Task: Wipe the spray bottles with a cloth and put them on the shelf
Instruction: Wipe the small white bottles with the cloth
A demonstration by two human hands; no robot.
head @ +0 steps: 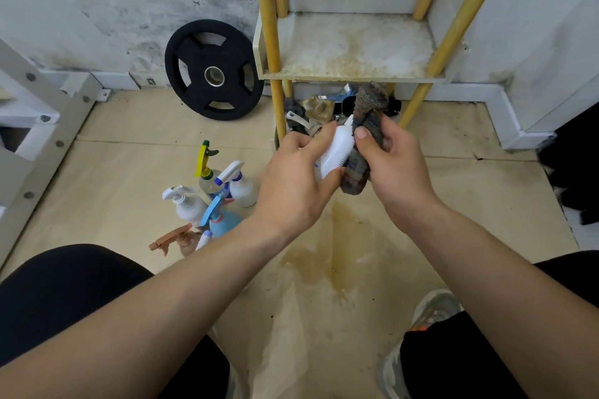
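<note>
Head view: the left hand [291, 185] is closed round the lower body of a white bottle [337, 149], held in the air just in front of the shelf [353, 48] and below its stained board. The right hand [392, 165] is clenched on a dark, bunched cloth [366, 126], which lies against the bottle's right side, thumb on top. The bottle appears to be thin, smooth plastic: expect it to be light, slightly flexible and slippery when damp. Hold it round the body, not by the spray head. The cloth is soft and conforms to the surface. Other spray bottles [210, 201] stand on the floor to the left of the shelf. The bottle's head is hidden behind the cloth, its base by the palm; fill level cannot be determined. The shelf's upper tiers are cut off.
</note>
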